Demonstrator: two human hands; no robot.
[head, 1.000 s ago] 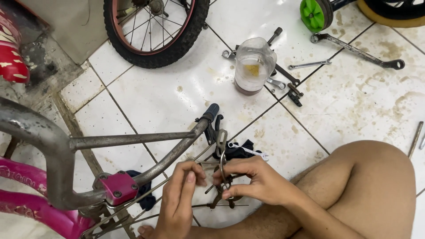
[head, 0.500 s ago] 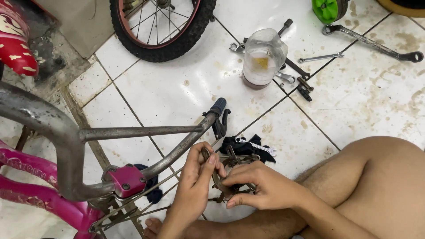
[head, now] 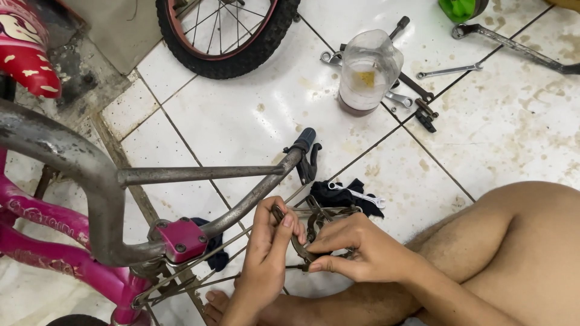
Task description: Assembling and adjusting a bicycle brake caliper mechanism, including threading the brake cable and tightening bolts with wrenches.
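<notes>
Centrally, left hand (head: 266, 253) and right hand (head: 356, 253) both pinch the brake caliper (head: 311, 226) beside the handlebar (head: 241, 202). Fingers closed on its arms; best kept steady, cable (head: 211, 256) unkinked.

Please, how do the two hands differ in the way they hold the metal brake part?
The left hand comes up from below with its fingers pointing up, and its thumb presses the upper left side of the brake caliper. The right hand comes in from the right, lies palm down, and pinches the caliper's lower part with thumb and forefinger. Both hands are bare and both grip the caliper, beside the grey handlebar of the pink bicycle.
</notes>
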